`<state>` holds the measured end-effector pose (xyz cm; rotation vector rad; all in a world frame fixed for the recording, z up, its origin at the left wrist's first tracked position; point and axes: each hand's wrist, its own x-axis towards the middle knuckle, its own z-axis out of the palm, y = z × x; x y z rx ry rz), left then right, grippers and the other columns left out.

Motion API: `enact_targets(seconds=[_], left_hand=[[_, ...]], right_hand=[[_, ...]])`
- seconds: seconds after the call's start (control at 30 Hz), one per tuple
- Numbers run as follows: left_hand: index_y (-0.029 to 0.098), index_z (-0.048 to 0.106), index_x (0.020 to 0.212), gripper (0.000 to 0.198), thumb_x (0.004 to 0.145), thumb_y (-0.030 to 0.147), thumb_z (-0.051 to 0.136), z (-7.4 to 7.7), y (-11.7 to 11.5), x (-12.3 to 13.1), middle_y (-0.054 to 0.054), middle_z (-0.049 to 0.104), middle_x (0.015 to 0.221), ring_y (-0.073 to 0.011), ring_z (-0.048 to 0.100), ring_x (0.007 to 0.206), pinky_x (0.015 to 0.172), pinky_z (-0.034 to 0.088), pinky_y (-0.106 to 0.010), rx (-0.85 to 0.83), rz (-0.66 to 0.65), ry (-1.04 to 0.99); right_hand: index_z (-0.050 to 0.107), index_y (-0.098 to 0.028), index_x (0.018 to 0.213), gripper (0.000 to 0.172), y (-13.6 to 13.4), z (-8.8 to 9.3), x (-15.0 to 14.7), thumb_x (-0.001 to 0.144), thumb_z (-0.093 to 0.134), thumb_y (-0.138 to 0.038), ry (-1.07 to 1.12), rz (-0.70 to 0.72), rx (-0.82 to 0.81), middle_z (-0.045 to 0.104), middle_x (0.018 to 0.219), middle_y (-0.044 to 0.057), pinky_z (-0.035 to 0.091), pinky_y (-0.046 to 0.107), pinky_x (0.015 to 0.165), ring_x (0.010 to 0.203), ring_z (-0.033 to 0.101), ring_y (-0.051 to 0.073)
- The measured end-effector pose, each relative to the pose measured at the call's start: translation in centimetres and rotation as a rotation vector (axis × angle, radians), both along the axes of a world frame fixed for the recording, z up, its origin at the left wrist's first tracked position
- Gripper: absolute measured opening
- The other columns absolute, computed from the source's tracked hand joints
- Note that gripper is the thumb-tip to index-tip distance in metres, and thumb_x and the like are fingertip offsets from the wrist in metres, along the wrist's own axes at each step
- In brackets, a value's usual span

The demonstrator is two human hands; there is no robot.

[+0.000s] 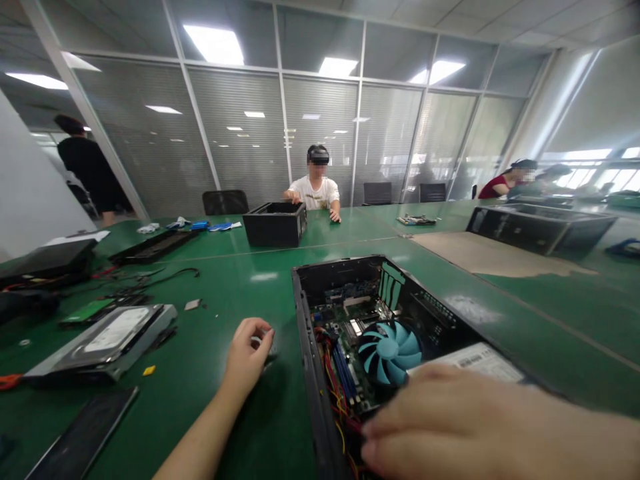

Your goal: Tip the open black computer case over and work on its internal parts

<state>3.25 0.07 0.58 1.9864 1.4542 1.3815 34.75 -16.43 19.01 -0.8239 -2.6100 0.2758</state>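
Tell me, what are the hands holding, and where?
The left hand pinches something small on the table with its fingertips; too hidden to name. The right hand rests over the open computer case, holding nothing visible.

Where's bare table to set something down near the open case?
Bare green table lies between the open computer case and the drive bay, beyond the left hand. Right of the case is open too. The far left edge is crowded with parts.

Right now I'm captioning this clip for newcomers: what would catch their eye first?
The open PC case in the middle of the green table, with its blue fan showing. The right hand lies blurred over the case's near end, while the left hand rests on the table beside it, fingers curled over something small. A drive lies at left.
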Motion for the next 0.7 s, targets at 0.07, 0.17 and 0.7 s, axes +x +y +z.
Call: enact_targets(seconds=[0.07, 0.17, 0.7], left_hand=[[0.02, 0.062, 0.081, 0.016, 0.084, 0.035, 0.058, 0.2, -0.1, 0.1, -0.003, 0.058, 0.088, -0.0161, 0.058, 0.075, 0.06, 0.049, -0.025, -0.008, 0.001, -0.01], [0.02, 0.062, 0.082, 0.017, 0.085, 0.036, 0.057, 0.2, -0.1, 0.0, -0.003, 0.058, 0.088, -0.0159, 0.057, 0.074, 0.061, 0.048, -0.025, -0.023, 0.006, -0.022], [0.02, 0.059, 0.08, 0.018, 0.088, 0.036, 0.055, -0.5, 0.6, -0.2, -0.003, 0.058, 0.09, -0.0173, 0.057, 0.082, 0.068, 0.047, -0.027, -0.114, -0.015, -0.014]], right_hand=[[0.07, -0.035, 0.114, 0.031, 3.4, 2.5, -0.3, 0.092, 0.054, -0.049, -0.065, -0.097, 0.044, 0.073, 0.097, 0.001, 0.052, 0.034, 0.076, 0.085, 0.068, 0.021], [0.071, -0.022, 0.107, 0.031, 11.3, 3.4, -1.0, 0.089, 0.059, -0.044, -0.309, -0.257, 0.148, 0.071, 0.092, 0.005, 0.051, 0.037, 0.077, 0.085, 0.067, 0.023], [0.068, -0.008, 0.098, 0.025, 25.7, -9.4, -1.0, 0.089, 0.045, -0.007, -0.772, -0.353, 0.297, 0.072, 0.093, 0.02, 0.054, 0.04, 0.071, 0.085, 0.071, 0.03]])
